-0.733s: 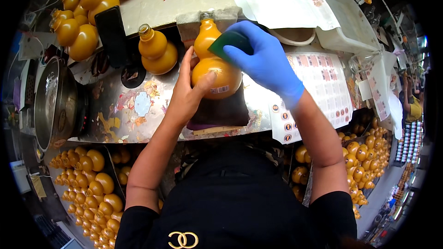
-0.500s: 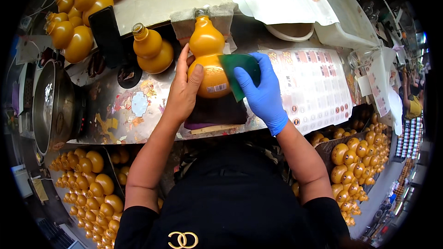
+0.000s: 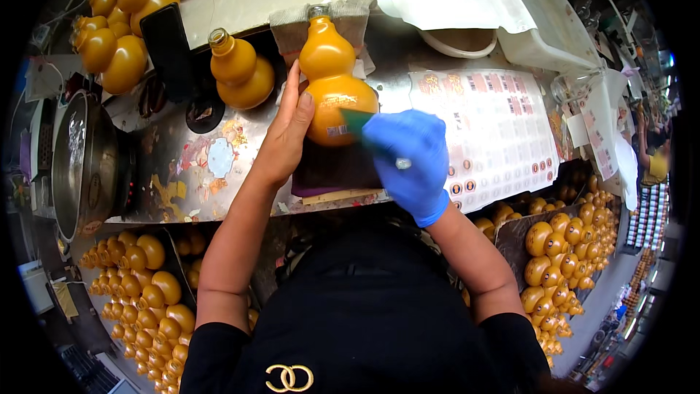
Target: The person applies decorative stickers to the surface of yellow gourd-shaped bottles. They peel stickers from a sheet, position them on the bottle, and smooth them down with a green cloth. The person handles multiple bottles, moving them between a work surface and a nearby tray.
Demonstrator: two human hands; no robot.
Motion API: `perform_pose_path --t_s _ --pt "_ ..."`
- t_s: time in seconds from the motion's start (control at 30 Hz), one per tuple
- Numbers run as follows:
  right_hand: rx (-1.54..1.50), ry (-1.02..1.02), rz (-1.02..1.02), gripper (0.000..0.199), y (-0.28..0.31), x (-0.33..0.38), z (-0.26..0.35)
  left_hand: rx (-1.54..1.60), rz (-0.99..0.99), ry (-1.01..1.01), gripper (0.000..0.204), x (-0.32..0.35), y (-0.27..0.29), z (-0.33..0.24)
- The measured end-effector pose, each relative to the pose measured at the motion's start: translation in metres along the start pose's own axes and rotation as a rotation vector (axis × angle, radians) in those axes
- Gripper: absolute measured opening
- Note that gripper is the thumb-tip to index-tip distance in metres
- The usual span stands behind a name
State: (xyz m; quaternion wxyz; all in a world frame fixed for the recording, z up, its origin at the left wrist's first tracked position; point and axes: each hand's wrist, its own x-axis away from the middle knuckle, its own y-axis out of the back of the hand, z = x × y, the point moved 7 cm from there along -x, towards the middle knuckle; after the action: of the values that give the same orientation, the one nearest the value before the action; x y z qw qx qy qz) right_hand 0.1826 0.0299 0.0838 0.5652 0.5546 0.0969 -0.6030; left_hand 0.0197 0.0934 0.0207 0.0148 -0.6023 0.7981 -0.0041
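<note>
A gourd-shaped yellow-orange bottle (image 3: 326, 55) with a clear glass neck lies on a dark pad (image 3: 332, 169), its mouth resting on a grey cloth (image 3: 291, 26). My bare left hand (image 3: 286, 133) holds it by the left side, thumb on the lower bulb and fingers along the flank. My right hand (image 3: 413, 164), in a blue glove, is closed around a flat green scraper (image 3: 353, 124). The scraper's edge is against the right part of the lower bulb, over a small barcode print. The glove hides most of the scraper.
A second gourd bottle (image 3: 243, 76) stands to the left, near a black phone (image 3: 168, 47) and a metal pan (image 3: 82, 168). A printed sticker sheet (image 3: 496, 135) lies on the right. Crates of gourd bottles flank me below the table, and more bottles stand at the far left.
My right hand has turned over and moved down a little, so the scraper shows mostly as a narrow edge. The bottle has shifted slightly away from me, with my left hand still on it.
</note>
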Motion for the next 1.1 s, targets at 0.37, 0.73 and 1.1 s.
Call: perform_pose_path --t_s 0.37,0.73,1.1 --pt "0.008 0.064 0.204 0.030 -0.018 0.009 0.028 0.155 0.008 0.052 0.064 0.001 -0.003 0.006" --pt "-0.190 -0.135 0.292 0.031 -0.034 -0.029 0.029 0.318 0.053 0.130 0.059 0.001 -0.001 0.007" --pt "-0.407 -0.562 0.229 0.029 -0.038 -0.055 -0.085 0.023 -0.144 0.035 0.089 -0.010 -0.001 -0.005"
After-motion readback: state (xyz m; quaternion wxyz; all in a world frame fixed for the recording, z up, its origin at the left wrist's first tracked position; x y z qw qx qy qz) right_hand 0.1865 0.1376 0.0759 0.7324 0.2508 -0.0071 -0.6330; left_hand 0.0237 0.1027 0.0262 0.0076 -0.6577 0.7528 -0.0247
